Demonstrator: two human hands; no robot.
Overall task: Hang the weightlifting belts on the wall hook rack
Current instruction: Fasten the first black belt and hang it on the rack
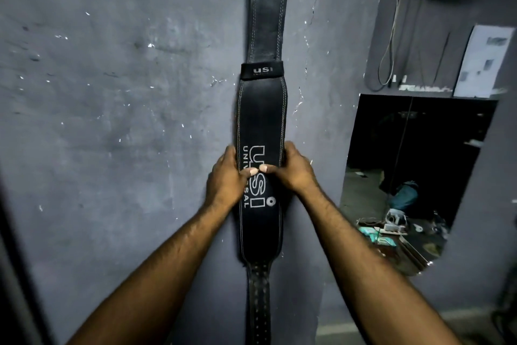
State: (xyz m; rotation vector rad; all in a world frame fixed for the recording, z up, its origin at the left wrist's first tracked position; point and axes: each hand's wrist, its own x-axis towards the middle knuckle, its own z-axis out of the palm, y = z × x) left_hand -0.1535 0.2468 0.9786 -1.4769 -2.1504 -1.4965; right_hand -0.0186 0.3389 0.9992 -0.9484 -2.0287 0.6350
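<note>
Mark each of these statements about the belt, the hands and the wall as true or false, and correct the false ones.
1. Both hands grip the belt at its wide part. True: the left hand and right hand hold its two edges, thumbs meeting over the lettering.
2. The belt lies flat on the floor. False: it hangs upright against the grey wall.
3. The hook holding the belt shows clearly. False: the belt's top runs out of view.
4. A mirror is on the wall to the right of the belt. True.
5. The belt is red. False: it is black with pale stitching.
</note>
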